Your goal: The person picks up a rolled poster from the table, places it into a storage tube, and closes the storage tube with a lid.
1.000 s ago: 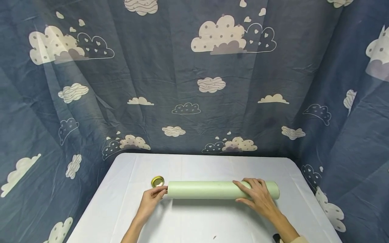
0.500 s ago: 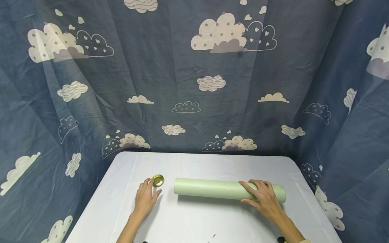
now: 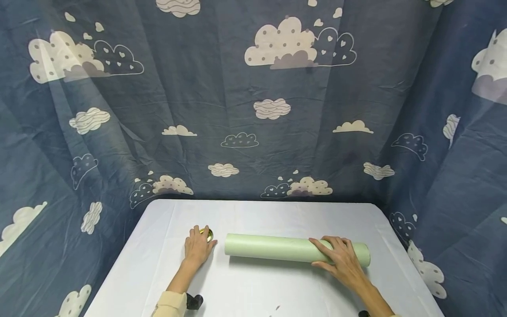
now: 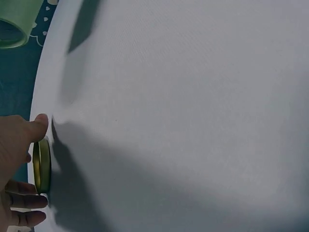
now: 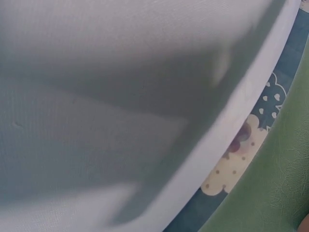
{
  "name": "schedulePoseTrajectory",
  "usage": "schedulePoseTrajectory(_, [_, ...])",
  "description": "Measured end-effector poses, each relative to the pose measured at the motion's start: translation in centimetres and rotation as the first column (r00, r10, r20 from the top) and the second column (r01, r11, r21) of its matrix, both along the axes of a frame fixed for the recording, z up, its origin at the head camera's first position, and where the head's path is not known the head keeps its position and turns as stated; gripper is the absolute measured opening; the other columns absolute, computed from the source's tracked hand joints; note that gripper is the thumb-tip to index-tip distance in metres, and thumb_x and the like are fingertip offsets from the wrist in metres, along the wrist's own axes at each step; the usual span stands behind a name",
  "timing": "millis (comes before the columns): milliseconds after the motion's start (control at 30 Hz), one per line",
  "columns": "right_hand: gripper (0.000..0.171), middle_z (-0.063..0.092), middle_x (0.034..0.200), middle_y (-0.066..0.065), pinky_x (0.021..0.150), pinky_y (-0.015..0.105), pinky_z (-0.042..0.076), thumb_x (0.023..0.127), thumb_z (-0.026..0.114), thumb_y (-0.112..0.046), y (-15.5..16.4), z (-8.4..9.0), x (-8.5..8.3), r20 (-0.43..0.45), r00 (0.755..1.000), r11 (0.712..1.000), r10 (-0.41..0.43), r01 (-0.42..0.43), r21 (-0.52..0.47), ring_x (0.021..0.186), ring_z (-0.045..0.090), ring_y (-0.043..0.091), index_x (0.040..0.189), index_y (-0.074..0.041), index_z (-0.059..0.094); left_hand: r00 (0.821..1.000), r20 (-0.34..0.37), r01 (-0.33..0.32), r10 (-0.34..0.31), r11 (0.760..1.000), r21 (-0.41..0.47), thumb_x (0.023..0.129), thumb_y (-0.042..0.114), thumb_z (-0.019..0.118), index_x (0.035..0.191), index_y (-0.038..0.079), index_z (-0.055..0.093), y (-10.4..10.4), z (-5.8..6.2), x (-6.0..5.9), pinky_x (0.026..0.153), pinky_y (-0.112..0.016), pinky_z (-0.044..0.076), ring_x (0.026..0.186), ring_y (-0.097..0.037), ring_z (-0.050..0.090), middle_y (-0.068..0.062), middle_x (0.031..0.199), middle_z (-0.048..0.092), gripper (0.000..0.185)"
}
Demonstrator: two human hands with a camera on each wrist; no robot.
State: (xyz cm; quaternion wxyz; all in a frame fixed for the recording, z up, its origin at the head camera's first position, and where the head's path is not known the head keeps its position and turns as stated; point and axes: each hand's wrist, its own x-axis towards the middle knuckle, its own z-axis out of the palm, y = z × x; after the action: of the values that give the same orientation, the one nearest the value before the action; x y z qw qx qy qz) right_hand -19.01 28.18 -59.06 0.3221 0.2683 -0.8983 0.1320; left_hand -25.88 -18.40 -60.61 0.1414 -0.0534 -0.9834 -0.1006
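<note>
Tube: where it lies flat, the green tube (image 3: 293,249) runs left-right, open end left.
Right hand: the right hand (image 3: 340,263) rests on it, fingers spread.
Left hand: the left hand (image 3: 199,246) pinches the gold lid (image 4: 42,166).

Gold lid (image 3: 207,234) beside flat green tube (image 3: 273,248)

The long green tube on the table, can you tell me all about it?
The long pale green tube looks like rolled paper or card with a matte, faintly textured skin. It lies flat on its side across the white table. Its left end is open and hollow in the left wrist view. The right hand rests on top near its right end. The left hand is apart from it.
</note>
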Motion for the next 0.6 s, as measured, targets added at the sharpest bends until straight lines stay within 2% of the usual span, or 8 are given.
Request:
schedulePoseTrajectory(200, [0.069,0.068,0.112,0.013,0.088,0.055,0.044,0.085,0.065,-0.069,0.1,0.1,0.1,-0.008,1.0,1.0,-0.004,0.004,-0.002,0.103,0.065,0.033,0.141,-0.028,0.065,1.0,-0.016,0.026,-0.026,1.0,-0.015,0.09,0.024,0.08,0.129,-0.002,0.065,0.1,0.0,0.2,0.063,-0.041,0.052,0.092,-0.033,0.056,-0.024,0.107,0.058,0.049])
schedulePoseTrajectory(400, [0.07,0.069,0.112,0.013,0.088,0.055,0.043,0.082,0.069,-0.066,0.3,-0.1,0.3,-0.009,1.0,1.0,-0.012,0.012,0.002,0.103,0.065,0.034,0.141,-0.029,0.065,0.999,0.04,0.033,-0.032,0.999,-0.018,0.092,0.023,0.078,0.13,-0.001,0.063,-0.1,0.1,-0.2,0.066,-0.04,0.052,0.093,-0.032,0.055,-0.022,0.109,0.059,0.048])
schedulePoseTrajectory(500, [0.07,0.069,0.112,0.014,0.088,0.055,0.043,0.085,0.065,-0.068,0.4,-0.1,0.2,-0.011,1.0,1.0,-0.011,0.011,-0.003,0.103,0.065,0.034,0.141,-0.028,0.065,0.997,0.066,0.027,-0.029,0.999,0.026,0.092,0.022,0.078,0.133,-0.001,0.061,-0.4,0.0,-0.5,0.069,-0.043,0.055,0.096,-0.034,0.055,-0.023,0.112,0.059,0.05])
schedulePoseTrajectory(600, [0.069,0.069,0.112,0.014,0.088,0.055,0.043,0.088,0.059,-0.071,0.4,-0.2,0.2,-0.011,1.0,1.0,-0.015,0.015,-0.01,0.103,0.065,0.035,0.142,-0.028,0.064,0.997,0.076,0.023,-0.034,0.989,0.145,0.092,0.019,0.077,0.135,-0.001,0.059,-0.9,0.1,-0.5,0.074,-0.05,0.056,0.101,-0.038,0.056,-0.027,0.118,0.058,0.051])
